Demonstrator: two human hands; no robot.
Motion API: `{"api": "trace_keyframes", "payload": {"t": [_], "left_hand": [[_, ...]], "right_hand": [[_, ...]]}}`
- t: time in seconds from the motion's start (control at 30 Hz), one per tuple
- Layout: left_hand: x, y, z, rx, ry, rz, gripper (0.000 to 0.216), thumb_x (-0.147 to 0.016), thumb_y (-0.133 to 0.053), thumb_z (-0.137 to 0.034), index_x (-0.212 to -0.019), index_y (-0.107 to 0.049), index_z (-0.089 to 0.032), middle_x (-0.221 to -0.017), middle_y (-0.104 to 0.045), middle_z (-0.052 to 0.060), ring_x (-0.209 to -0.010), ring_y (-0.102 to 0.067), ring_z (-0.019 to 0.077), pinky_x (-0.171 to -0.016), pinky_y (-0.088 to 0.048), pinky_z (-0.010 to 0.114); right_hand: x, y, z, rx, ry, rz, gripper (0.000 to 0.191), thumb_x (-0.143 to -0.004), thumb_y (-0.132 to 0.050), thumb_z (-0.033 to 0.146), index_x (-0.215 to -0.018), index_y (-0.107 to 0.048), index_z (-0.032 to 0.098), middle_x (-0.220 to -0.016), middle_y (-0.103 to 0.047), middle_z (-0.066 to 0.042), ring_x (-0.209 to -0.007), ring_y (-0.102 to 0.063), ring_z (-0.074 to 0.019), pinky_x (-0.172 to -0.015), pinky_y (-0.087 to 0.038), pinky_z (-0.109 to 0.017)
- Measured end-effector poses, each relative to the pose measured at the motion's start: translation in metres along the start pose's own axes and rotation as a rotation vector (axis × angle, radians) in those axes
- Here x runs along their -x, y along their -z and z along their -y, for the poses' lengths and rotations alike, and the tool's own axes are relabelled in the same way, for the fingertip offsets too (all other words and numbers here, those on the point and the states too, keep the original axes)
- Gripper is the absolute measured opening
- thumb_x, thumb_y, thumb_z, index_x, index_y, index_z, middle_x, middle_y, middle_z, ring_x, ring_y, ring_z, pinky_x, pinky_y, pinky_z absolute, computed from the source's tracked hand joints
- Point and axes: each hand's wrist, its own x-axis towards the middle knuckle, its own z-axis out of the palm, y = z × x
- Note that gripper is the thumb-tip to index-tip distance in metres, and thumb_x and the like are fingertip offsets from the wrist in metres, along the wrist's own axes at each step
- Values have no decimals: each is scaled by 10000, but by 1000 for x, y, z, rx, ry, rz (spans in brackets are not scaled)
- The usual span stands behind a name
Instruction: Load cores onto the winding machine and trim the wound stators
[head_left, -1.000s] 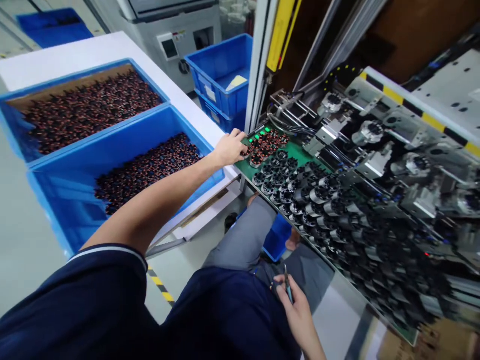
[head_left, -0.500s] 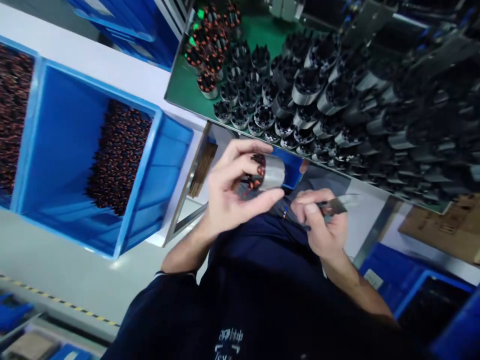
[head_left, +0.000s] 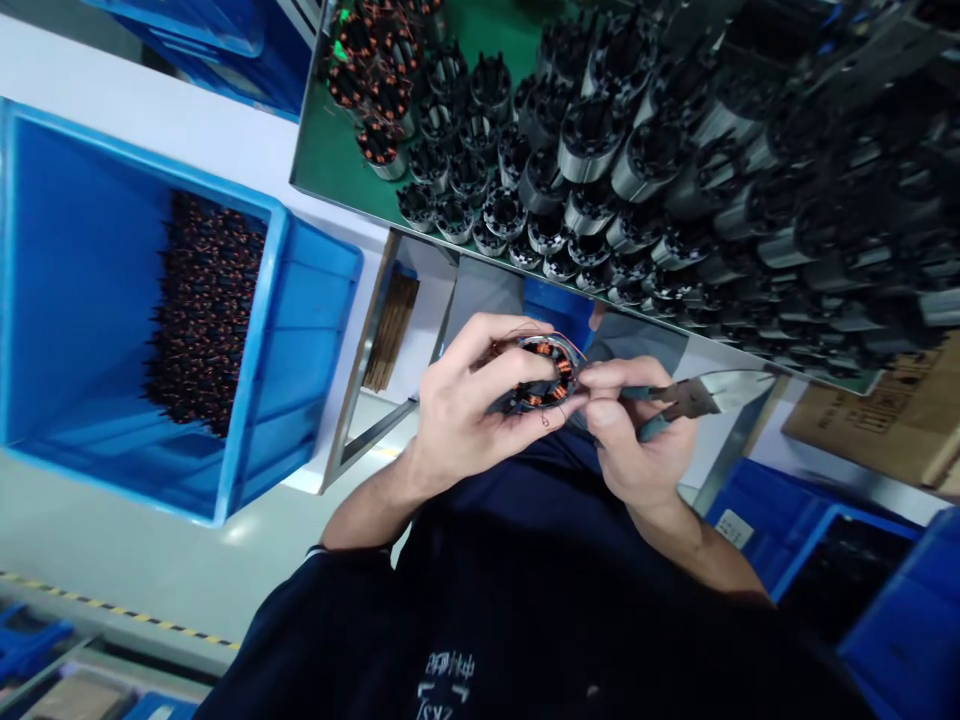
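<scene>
My left hand (head_left: pixel 480 400) is closed around a motor stator (head_left: pixel 566 372), a metal ring with copper windings inside. Its open end faces up towards me, and thin copper wires stick out around the rim. My right hand (head_left: pixel 637 425) grips pliers (head_left: pixel 686 397) with grey-blue handles, their metal jaws pointing right, away from the stator. The thumb and index fingertips of that hand pinch together at the stator's right edge, where a fine wire runs. Whether they hold the wire is too small to tell.
A green-topped bench (head_left: pixel 337 185) carries many bare stator cores (head_left: pixel 589 140) and, at its left, several copper-wound stators (head_left: pixel 381 145). On the left stands a blue bin (head_left: pixel 315 330) with wound parts inside. A cardboard box (head_left: pixel 862 420) and blue crates (head_left: pixel 795 500) lie at right.
The stator has turned from side-on to show its open, wound end. My right hand has come left to its edge, and the pliers now show more clearly. The whole view has shifted slightly.
</scene>
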Motion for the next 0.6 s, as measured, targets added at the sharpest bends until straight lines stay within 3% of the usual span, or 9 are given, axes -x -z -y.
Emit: {"api": "trace_keyframes", "payload": {"t": [0.23,0.5,0.6], "left_hand": [[-3,-2,-7,219,119,102,301,-1025,-982,-330,-1243,-786,-266,-1378,-853,105,-1332,-852,298,-1126,-739,445],[8,-7,3,33,74,-53,378,-946,-1049,-531,-1215,-852,-354,-1188,-787,45,-1113,-827,249,-953,-766,386],[10,-8,4,-21,56,-69,363,-943,-1052,-533,-1204,-869,-361,-1179,-742,42,-1082,-828,236,-872,-765,344]], "right_hand": [[0,4,-2,10,-15,-32,193,-1152,-843,341,-1341,-869,315,-823,-662,20,-624,-526,-116,-557,-440,-274],[6,-3,-2,55,7,-62,213,-1121,-897,347,-1332,-892,374,-870,-701,-1,-674,-583,-147,-568,-461,-310],[4,-5,-3,16,18,-44,153,-1115,-904,344,-1264,-884,371,-877,-702,-2,-692,-592,-152,-594,-481,-322]]}}
